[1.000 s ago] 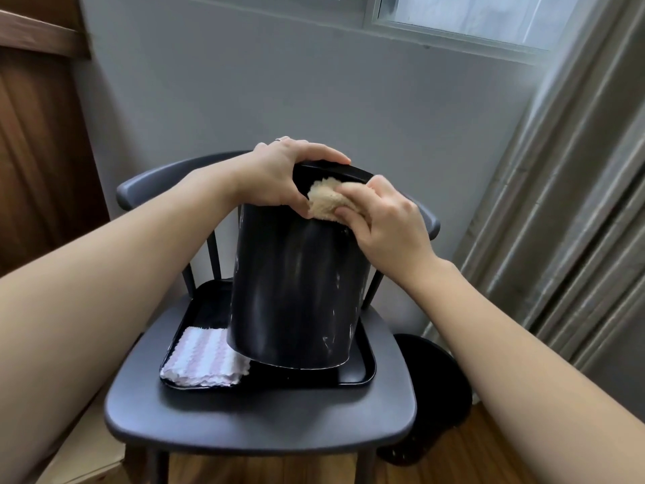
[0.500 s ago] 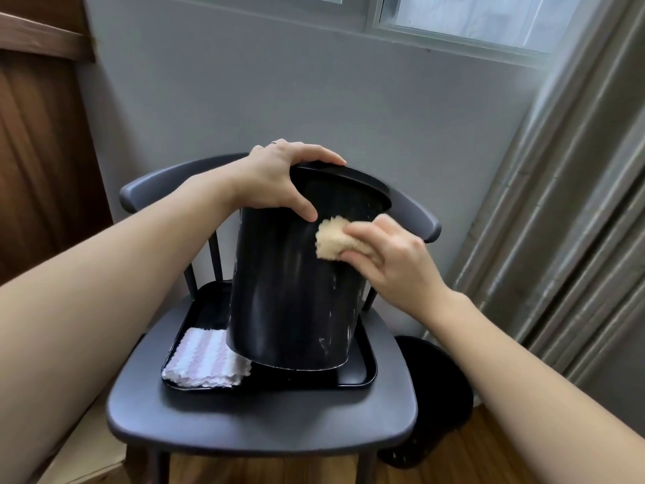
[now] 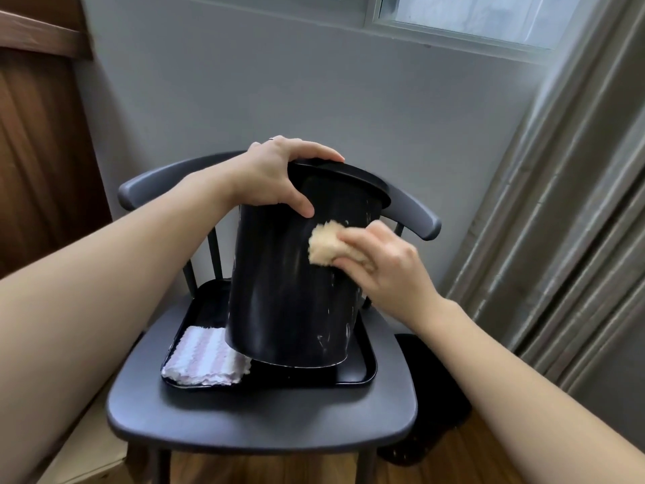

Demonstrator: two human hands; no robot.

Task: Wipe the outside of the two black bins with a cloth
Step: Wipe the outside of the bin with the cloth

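A: The second bin [image 3: 432,396] on the floor lies mostly behind the chair seat [image 3: 261,413] and the right forearm.
B: The tilted bin [image 3: 289,291] covers the tray's [image 3: 356,373] middle and one corner of the striped cloth [image 3: 206,359]; its far side is unseen. The window [image 3: 488,12] is cut off at the top edge.

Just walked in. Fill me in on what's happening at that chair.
A person is wiping a black bin that stands tilted on a black tray on the chair. The left hand grips the bin's rim to steady it, while the right hand presses a bunched beige cloth against the upper side wall. White smears show lower on the wall. A striped folded cloth lies on the tray, and a second black bin sits on the floor beside the chair.
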